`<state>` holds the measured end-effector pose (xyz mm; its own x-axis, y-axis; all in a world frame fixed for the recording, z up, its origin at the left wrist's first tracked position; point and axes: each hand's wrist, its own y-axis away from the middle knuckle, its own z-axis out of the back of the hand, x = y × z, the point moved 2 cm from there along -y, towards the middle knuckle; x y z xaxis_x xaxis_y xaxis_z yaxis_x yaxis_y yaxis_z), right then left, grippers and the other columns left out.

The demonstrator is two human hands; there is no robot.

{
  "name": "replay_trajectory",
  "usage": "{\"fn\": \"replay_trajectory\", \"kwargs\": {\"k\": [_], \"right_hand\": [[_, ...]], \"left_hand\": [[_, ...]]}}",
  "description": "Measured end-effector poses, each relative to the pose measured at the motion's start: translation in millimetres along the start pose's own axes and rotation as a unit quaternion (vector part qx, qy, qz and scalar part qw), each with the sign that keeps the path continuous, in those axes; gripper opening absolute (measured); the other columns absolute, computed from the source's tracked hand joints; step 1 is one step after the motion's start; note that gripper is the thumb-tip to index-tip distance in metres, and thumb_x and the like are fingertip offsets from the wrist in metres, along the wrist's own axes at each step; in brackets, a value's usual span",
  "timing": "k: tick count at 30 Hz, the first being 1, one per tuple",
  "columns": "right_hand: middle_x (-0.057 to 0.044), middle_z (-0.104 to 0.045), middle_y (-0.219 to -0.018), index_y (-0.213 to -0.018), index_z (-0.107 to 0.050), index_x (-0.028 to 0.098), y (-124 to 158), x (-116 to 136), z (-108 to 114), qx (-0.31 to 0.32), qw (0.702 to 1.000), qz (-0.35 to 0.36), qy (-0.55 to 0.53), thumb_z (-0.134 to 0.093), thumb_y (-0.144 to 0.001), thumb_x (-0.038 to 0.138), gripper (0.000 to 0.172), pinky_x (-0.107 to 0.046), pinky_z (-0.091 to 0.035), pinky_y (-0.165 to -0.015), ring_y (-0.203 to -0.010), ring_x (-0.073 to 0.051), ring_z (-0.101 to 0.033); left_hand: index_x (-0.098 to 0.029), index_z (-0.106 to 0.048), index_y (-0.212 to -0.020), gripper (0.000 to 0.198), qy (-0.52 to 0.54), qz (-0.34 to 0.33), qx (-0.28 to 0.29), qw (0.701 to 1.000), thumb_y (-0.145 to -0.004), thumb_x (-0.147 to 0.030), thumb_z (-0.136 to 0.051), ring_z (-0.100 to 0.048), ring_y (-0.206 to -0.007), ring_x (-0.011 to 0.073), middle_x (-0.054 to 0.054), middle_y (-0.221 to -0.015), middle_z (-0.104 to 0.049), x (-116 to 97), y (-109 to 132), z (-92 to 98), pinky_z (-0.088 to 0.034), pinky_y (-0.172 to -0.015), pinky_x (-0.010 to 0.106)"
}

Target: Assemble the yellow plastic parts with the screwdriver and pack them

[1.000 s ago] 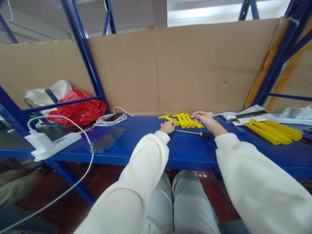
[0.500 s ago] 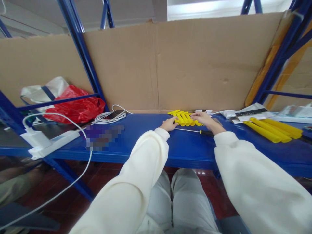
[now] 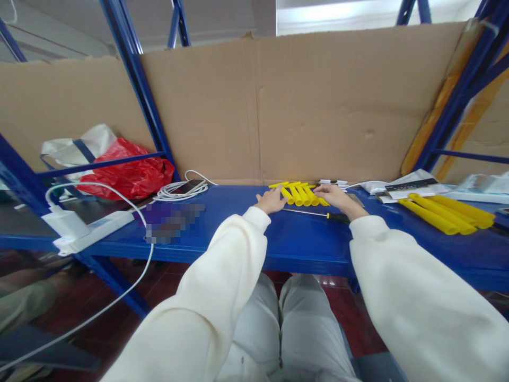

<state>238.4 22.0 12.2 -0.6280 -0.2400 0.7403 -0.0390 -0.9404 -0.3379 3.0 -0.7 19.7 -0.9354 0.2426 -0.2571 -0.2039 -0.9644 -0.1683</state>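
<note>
Several yellow tubes [image 3: 303,196] lie side by side, slanted, on the blue tabletop [image 3: 238,223] in front of me. At the left end of this row is my left hand [image 3: 272,200], its fingers apart and touching or very close to the nearest tube. My right hand [image 3: 331,195] is at the row's right end, fingers stretched over the last yellow piece; whether it presses on it I cannot tell. A screwdriver with a black handle [image 3: 338,217] and a thin shaft lies just on my side of the tubes, partly beneath my right wrist.
More yellow tubes [image 3: 447,215] lie at the right beside white packets [image 3: 413,185]. To the left are a coiled white cable [image 3: 178,192], a white power strip [image 3: 99,233] with a plug, and a red plastic bag [image 3: 133,170]. A cardboard sheet [image 3: 310,106] stands along the back edge.
My left hand has shifted slightly left, and its fingers have spread a little. The right hand stays nearly in place over the right end of the row.
</note>
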Motion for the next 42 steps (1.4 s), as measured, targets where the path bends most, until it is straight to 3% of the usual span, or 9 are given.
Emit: {"fn": "replay_trajectory", "kwargs": {"k": [6, 11, 25, 38, 42], "right_hand": [[-0.007, -0.083, -0.097, -0.075, -0.077, 0.020, -1.5, -2.3, 1.2, -0.012, 1.000, 0.001, 0.024, -0.065, -0.083, 0.007, 0.019, -0.038, -0.057, -0.100, -0.099, -0.026, -0.077], [-0.006, -0.083, -0.096, -0.077, -0.077, 0.020, -5.1, -7.8, 1.1, -0.012, 0.999, 0.010, 0.040, -0.065, -0.082, 0.008, 0.019, -0.037, -0.058, -0.099, -0.098, -0.025, -0.077], [-0.006, -0.083, -0.093, -0.080, -0.079, 0.021, -7.2, -11.7, 2.8, -0.013, 0.998, 0.025, 0.049, -0.067, -0.083, 0.012, 0.016, -0.037, -0.061, -0.094, -0.093, -0.025, -0.077], [-0.005, -0.083, -0.095, -0.080, -0.079, 0.021, -8.3, -12.5, 2.3, -0.021, 0.999, 0.022, 0.039, -0.067, -0.082, 0.012, 0.016, -0.040, -0.059, -0.099, -0.098, -0.026, -0.077], [-0.006, -0.083, -0.098, -0.078, -0.078, 0.021, -7.1, -10.5, 2.7, -0.022, 0.999, 0.011, 0.033, -0.066, -0.082, 0.010, 0.017, -0.038, -0.059, -0.100, -0.099, -0.025, -0.077]], "left_hand": [[-0.021, -0.040, -0.167, 0.063, -0.104, 0.197, -0.126, 0.967, -0.105, -0.033, -0.043, -0.027, -0.164, 0.0388, 0.018, -0.178, -0.027, 66.0, 18.5, 17.9, -0.025, -0.126, 0.071], [-0.022, -0.034, -0.170, 0.064, -0.116, 0.299, -0.160, 0.934, -0.107, -0.032, -0.036, -0.022, -0.165, 0.0396, 0.016, -0.180, -0.021, 107.6, 32.1, 21.8, -0.027, -0.123, 0.076], [-0.031, -0.027, -0.172, 0.063, -0.107, 0.349, -0.165, 0.916, -0.109, -0.040, -0.029, -0.021, -0.165, 0.0397, 0.010, -0.182, -0.011, 121.5, 29.8, 21.5, -0.038, -0.116, 0.077], [-0.029, -0.028, -0.172, 0.064, -0.106, 0.351, -0.181, 0.912, -0.109, -0.043, -0.027, -0.025, -0.164, 0.0400, 0.012, -0.182, -0.012, 130.1, 24.7, 15.8, -0.041, -0.115, 0.074], [-0.030, -0.030, -0.172, 0.065, -0.111, 0.332, -0.187, 0.918, -0.109, -0.045, -0.031, -0.026, -0.163, 0.0404, 0.012, -0.182, -0.012, 126.7, 25.2, 17.5, -0.036, -0.118, 0.076]]}}
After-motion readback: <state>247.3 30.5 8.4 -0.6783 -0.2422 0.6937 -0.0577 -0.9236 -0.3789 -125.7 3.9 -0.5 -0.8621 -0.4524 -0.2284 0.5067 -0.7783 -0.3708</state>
